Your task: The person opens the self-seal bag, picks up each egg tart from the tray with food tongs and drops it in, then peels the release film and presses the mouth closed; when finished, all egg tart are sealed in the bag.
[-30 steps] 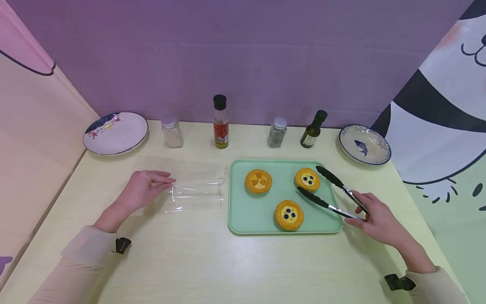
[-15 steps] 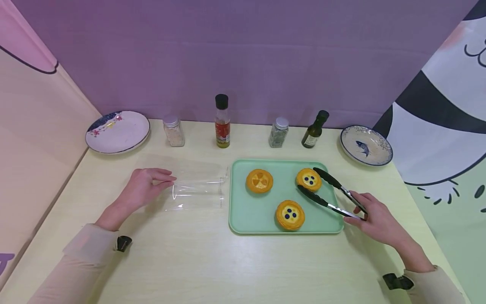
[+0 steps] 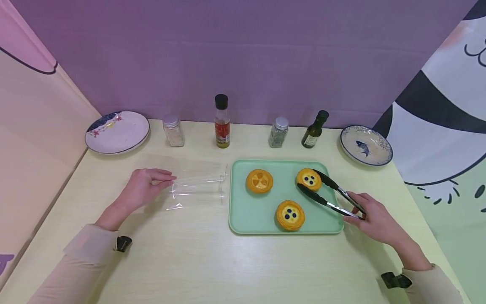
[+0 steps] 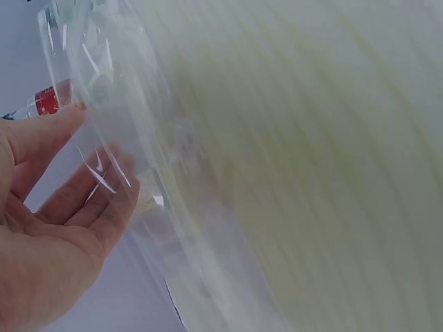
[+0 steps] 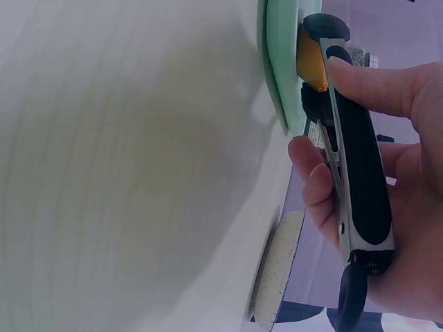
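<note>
My left hand (image 3: 146, 188) pinches the near edge of a clear plastic bag (image 3: 199, 190) between thumb and fingers; the bag stretches right toward the tray. My right hand (image 3: 373, 215) grips black-tipped metal tongs (image 3: 334, 207) by their handles. The tongs' tips stand on both sides of an egg tart with dark dots (image 3: 309, 179) at the green tray's (image 3: 243, 219) far right. In the right wrist view the tart (image 5: 311, 62) shows between the two tips (image 5: 327, 26). A second dotted tart (image 3: 290, 215) lies at the tray's front, and a tart with a wedge pattern (image 3: 259, 181) at its left.
Along the back stand a pink-white jar (image 3: 174, 131), a red-labelled bottle (image 3: 222, 122), a glass jar (image 3: 279, 132) and a small dark bottle (image 3: 315, 130). A floral plate (image 3: 117, 137) lies back left, a fish-patterned dish (image 3: 366, 145) back right.
The tongs' arms have drawn closer together around the far right tart, with the right hand squeezing the handles. The left hand and the bag stay nearly still.
</note>
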`<state>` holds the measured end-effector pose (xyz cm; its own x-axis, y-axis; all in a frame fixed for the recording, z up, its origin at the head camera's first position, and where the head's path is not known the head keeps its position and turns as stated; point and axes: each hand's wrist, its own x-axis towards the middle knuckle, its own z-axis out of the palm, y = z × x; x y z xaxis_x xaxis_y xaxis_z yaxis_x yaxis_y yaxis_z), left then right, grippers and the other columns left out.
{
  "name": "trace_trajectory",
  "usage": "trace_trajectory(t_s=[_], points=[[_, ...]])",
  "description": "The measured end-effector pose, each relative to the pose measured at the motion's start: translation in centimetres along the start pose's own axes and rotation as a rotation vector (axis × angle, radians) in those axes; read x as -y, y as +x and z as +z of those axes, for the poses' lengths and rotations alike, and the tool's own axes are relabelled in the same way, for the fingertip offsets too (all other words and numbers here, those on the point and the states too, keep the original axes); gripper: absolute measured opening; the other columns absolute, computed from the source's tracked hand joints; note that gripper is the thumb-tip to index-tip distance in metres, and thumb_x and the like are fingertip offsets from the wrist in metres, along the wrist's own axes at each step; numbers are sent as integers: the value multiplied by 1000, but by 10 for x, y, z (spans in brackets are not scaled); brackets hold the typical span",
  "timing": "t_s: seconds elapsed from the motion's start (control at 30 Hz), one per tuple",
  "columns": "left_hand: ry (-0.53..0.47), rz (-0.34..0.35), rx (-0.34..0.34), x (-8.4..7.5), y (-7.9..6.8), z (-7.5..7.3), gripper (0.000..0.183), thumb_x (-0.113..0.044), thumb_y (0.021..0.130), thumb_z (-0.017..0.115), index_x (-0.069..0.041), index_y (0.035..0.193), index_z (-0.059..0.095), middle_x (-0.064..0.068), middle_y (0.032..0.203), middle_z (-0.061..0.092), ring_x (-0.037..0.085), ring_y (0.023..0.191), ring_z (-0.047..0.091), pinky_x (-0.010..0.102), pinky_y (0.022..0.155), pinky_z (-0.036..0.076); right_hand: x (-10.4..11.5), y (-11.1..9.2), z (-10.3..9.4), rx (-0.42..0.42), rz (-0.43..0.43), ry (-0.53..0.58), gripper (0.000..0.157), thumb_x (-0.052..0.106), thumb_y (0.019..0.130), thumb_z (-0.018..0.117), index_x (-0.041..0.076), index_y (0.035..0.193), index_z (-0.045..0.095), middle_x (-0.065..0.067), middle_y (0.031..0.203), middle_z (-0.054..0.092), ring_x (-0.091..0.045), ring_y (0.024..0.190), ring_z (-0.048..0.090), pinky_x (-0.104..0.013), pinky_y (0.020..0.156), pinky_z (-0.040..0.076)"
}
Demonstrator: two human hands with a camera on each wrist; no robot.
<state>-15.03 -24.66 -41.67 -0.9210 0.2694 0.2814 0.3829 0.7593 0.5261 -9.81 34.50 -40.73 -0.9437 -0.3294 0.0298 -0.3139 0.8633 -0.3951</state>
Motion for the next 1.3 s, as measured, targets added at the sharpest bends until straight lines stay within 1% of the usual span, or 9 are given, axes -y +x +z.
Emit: trace_trajectory(t_s=[0.17,0.23,0.33,0.5,0.6,0.83,0.97,1.07,1.3], points=[[1,-1,-26,0,1,0,15,-4,76,75,-6,90,76,13,96,72,33,91,68,48,80,51,0,1,0,-8,1,-21,59,19,80,74,-3,129,50,-9,94,59,-16,75,52,-30,65,43],[-8,-5,-32,-1,1,0,14,-4,75,75,-6,90,76,14,96,72,33,91,68,48,79,52,0,1,0,-7,7,-26,59,20,80,74,-2,129,51,-9,94,58,-17,76,52,-32,66,43],[-13,-3,-35,0,2,0,15,-5,77,75,-7,91,76,13,96,72,32,90,68,47,78,53,1,1,-1,-2,15,-27,58,21,80,74,-2,129,51,-9,94,58,-17,75,52,-31,65,42],[-20,20,-28,0,2,-1,16,-4,79,73,-5,94,75,13,97,72,32,89,69,46,77,54,2,1,-2,-10,4,-28,57,21,81,74,-2,128,52,-8,92,58,-18,75,51,-29,64,42],[-18,12,-18,0,2,-2,16,-4,79,72,-6,94,75,14,98,71,33,91,68,48,78,53,2,1,-3,-18,-4,-27,56,22,81,73,-2,128,52,-7,91,58,-17,74,51,-28,63,41],[-20,-1,-26,-2,3,-3,15,-4,78,74,-6,93,76,14,97,72,33,92,68,49,80,52,7,3,-12,-82,-51,-27,56,18,80,74,-2,127,52,-6,90,57,-16,72,50,-24,59,39],[-21,14,-39,-3,4,-4,16,-3,78,74,-6,93,75,13,97,72,33,90,68,48,79,53,16,10,-20,-95,-76,-9,56,18,81,74,0,130,51,-4,90,57,-14,72,49,-23,59,39],[-18,26,-44,-3,5,-4,16,-2,77,74,-6,93,75,13,96,72,33,90,68,47,79,52,27,17,-25,-87,-84,7,58,19,82,73,2,132,50,-1,91,56,-11,70,47,-22,57,38],[-14,26,-31,-3,5,-5,16,-2,78,73,-6,94,75,13,97,72,33,93,68,48,82,51,60,37,-32,-55,-153,36,57,18,82,72,4,132,50,1,91,55,-7,69,48,-22,58,40]])
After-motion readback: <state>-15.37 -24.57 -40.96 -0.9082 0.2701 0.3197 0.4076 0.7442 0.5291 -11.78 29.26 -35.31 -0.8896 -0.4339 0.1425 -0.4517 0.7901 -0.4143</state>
